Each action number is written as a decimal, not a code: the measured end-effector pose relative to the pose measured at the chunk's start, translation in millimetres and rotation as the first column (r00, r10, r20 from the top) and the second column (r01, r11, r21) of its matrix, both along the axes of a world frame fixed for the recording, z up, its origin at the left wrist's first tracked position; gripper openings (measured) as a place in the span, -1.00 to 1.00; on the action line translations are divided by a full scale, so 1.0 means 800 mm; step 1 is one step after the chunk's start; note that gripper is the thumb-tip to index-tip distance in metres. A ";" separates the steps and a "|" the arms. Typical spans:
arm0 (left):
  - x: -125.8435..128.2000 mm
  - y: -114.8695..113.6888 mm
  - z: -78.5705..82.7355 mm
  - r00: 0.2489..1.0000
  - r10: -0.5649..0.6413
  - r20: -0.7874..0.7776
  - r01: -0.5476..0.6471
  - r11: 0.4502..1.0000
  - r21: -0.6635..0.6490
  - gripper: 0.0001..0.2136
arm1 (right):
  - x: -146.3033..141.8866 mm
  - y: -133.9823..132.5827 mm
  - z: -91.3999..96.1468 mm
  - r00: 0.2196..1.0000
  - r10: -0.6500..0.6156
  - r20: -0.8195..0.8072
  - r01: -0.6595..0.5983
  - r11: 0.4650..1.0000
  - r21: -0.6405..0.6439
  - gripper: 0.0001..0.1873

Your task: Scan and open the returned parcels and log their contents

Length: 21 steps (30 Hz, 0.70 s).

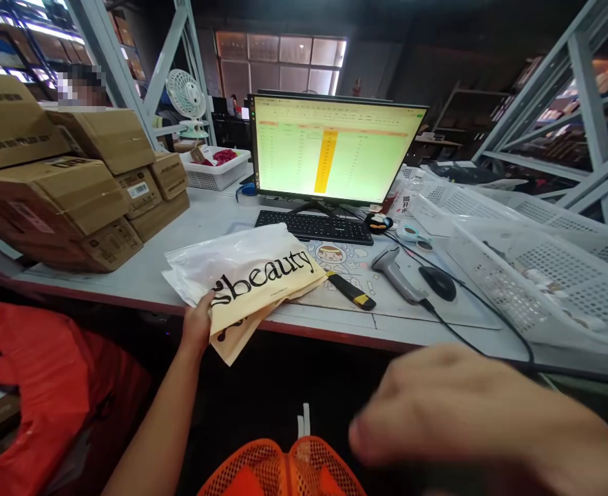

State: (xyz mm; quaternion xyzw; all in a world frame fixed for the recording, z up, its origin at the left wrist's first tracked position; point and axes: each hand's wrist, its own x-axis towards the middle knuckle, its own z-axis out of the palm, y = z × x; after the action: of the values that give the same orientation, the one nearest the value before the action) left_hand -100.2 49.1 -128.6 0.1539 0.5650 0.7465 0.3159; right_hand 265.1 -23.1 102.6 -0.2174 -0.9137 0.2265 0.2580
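Observation:
My left hand (199,320) is closed on the near left edge of a few cream and white plastic mailing bags (273,279) printed with black letters. The bags lie partly on the desk, and one corner hangs over its front edge. In the near right foreground, my right hand (427,399) hovers in front of the desk, blurred by motion. Its fingers are mostly hidden, so its grip is unclear. A black and yellow box cutter (351,289) lies beside the bags. To the right of it are a grey barcode scanner (397,274) and a black mouse (438,283).
A monitor (334,148) stands behind a black keyboard (314,226). Cardboard boxes (50,189) are stacked at left, white plastic baskets (546,275) stand at right, and cables cross the desk's right side. A red bag (50,386) sits low at left. A person (81,86) is in the background.

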 end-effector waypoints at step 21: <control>-0.117 -0.075 0.089 -0.082 -0.130 -0.988 -0.265 0.959 -0.104 -0.37 | 0.102 0.282 -0.211 0.320 -0.837 0.444 0.838 0.469 0.280 -0.28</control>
State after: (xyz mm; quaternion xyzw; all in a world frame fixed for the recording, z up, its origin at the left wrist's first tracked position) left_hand -194.1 -10.9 -57.8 0.5789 0.7151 0.3227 -0.2221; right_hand 346.4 202.2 -66.3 -0.7096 -0.7004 -0.0074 0.0769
